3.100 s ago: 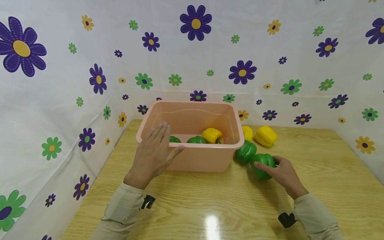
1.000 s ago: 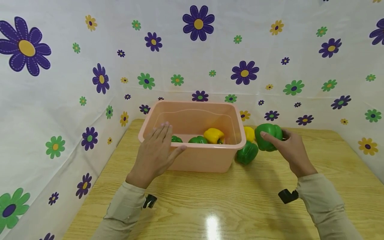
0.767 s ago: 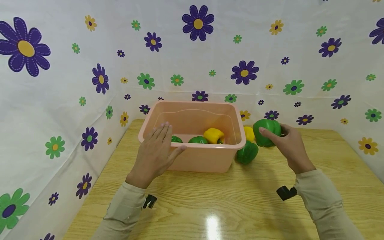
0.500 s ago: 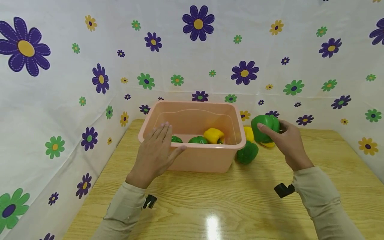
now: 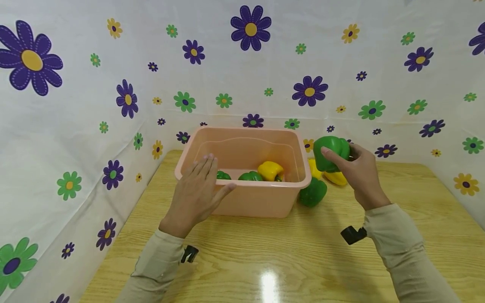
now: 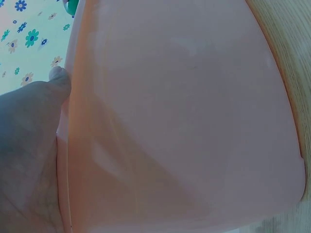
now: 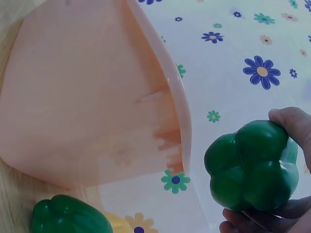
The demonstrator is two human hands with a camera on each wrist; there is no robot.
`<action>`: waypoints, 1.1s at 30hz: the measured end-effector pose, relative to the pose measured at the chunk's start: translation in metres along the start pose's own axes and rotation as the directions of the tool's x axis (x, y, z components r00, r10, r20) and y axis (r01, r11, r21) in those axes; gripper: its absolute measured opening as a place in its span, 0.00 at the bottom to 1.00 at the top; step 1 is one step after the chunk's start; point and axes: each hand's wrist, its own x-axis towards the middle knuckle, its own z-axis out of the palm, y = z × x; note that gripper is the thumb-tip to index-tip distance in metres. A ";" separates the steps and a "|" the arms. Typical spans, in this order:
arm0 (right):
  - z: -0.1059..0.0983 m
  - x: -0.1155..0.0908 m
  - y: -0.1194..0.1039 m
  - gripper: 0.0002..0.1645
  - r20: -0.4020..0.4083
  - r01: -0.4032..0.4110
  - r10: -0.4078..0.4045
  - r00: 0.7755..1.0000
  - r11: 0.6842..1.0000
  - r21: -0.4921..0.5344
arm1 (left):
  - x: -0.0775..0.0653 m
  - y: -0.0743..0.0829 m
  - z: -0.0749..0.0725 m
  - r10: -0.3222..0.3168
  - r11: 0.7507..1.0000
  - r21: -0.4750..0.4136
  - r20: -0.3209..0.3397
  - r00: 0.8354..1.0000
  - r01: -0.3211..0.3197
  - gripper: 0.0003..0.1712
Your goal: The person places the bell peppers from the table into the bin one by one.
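My right hand (image 5: 360,170) grips a green bell pepper (image 5: 329,153) in the air, right of the pink plastic tub (image 5: 246,200). In the right wrist view the thumb lies on top of the held pepper (image 7: 252,167) and the other fingers curl beneath it. My left hand (image 5: 193,193) rests with straight fingers on the tub's near left rim, thumb along the edge. Inside the tub are a yellow bell pepper (image 5: 270,171) and two green peppers, one (image 5: 250,176) in the middle and another (image 5: 222,175) partly hidden by the hand and rim.
On the wooden table (image 5: 235,256), right of the tub, lie a green pepper (image 5: 313,192) and two yellow peppers, one (image 5: 314,169) against the tub and another (image 5: 336,178) partly behind the held pepper. A flower-printed sheet (image 5: 265,75) hangs behind and at both sides.
My right hand has picked the green pepper up off the table, raised it and carried it slightly left toward the tub. The left hand has stayed on the rim.
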 end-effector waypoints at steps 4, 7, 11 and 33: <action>0.003 0.000 -0.005 0.52 -0.010 -0.006 0.006 1.000 1.000 0.023 | 0.000 0.001 0.000 -0.003 1.000 -0.002 0.006 1.000 0.003 0.52; 0.005 0.001 -0.008 0.52 -0.012 -0.001 0.001 1.000 0.999 0.038 | 0.000 0.001 0.000 -0.007 1.000 -0.005 0.011 1.000 0.007 0.52; 0.009 0.002 -0.011 0.51 -0.015 0.021 -0.020 1.000 0.998 0.053 | 0.000 0.001 -0.001 -0.012 1.000 -0.001 0.017 1.000 0.012 0.52; 0.026 0.004 -0.026 0.48 -0.014 0.108 -0.107 0.994 0.990 0.093 | 0.000 0.001 -0.002 0.000 1.000 0.001 0.005 1.000 0.000 0.51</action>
